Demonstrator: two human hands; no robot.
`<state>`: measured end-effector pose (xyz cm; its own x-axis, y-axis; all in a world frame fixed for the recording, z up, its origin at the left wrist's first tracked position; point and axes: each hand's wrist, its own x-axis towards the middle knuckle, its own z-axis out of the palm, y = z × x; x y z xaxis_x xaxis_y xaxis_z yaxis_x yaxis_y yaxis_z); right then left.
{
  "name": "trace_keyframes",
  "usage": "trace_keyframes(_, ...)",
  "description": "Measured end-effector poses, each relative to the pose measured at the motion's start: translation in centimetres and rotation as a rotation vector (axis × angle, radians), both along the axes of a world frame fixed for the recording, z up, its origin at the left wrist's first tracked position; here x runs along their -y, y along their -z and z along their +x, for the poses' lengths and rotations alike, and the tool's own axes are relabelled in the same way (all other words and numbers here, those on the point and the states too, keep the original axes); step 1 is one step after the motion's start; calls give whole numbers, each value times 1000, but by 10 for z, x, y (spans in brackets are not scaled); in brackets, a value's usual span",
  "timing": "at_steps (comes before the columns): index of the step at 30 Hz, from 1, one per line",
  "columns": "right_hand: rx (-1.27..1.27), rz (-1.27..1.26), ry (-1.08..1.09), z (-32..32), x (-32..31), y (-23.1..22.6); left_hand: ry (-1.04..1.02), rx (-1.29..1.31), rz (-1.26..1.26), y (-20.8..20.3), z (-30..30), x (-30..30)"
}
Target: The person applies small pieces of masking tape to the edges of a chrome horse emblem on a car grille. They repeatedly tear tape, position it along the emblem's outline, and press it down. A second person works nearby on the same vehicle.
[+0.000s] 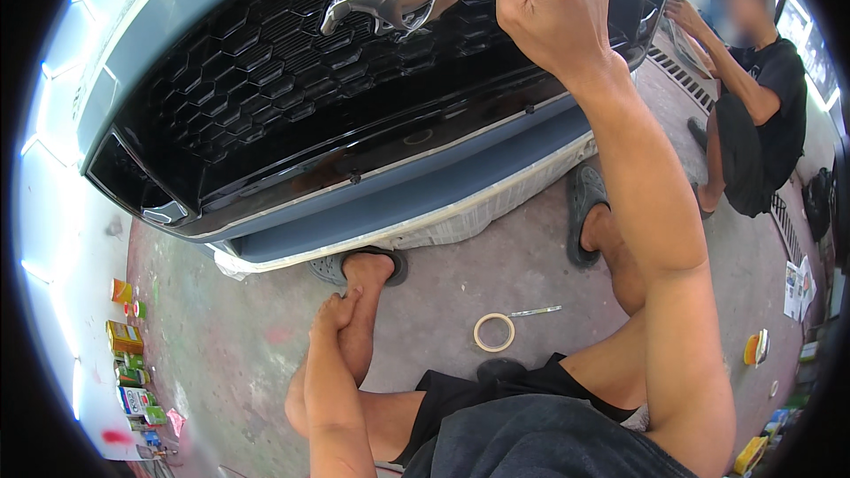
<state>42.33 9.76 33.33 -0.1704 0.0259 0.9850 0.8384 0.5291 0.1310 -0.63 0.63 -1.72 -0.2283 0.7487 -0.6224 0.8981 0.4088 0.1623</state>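
Note:
A silver horse-shaped emblem is on the black honeycomb grille of a car's front end. My right hand is raised at the emblem's tail, its fingers curled in a pinch. Whatever those fingers hold is hidden by the hand. Lower down, my left hand is wrapped round my left shin just above the ankle, with no tool visible in it. Between my legs, a roll of masking tape lies flat on the floor, touching a thin, light-coloured strip-like tool.
Whitish wrapping covers the bumper's lower edge. On the right, another person crouches beside the car, hands raised. Several paint cans line the left wall. A newspaper sheet and floor grates are at the right.

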Motion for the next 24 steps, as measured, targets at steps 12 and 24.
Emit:
trace_keyframes(12,29,7,24,-5,-11,-2,2,22,39,2,0,0)
trace_keyframes(24,10,-4,81,-3,-7,-5,-16,-6,7,1,1,1)
